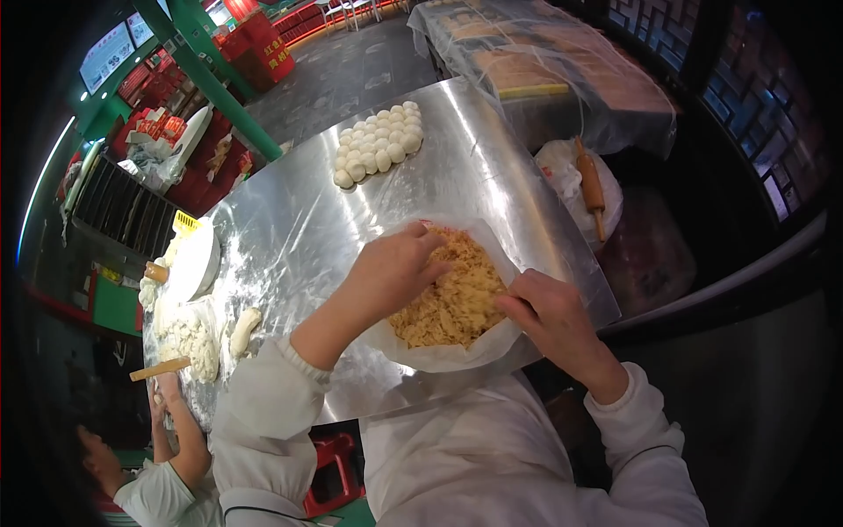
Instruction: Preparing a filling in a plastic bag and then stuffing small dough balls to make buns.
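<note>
A mound of shredded, yellow-brown food filling [461,290] lies in front of me in a round container lined with a white plastic bag [435,359]. My left hand [395,267] reaches over the left part of the filling, with its thumb and bent fingers apart. I see nothing between them, though some fingertips are hidden. At the right rim of the bag is my right hand [550,316], its fingers curled and its thumb pointing in over the filling. Whether it grips the plastic cannot be made out. Rows of white dough balls [380,141] sit farther back on the steel table [290,197].
To the left, a co-worker's hands [164,395] are near a wooden stick [160,369], dough pieces [191,339], a dough roll [245,331] and a white basin [197,260]. A rolling pin [591,184] rests on a white bag at right, beside a plastic-covered table [546,125]. A red stool [334,471] stands below.
</note>
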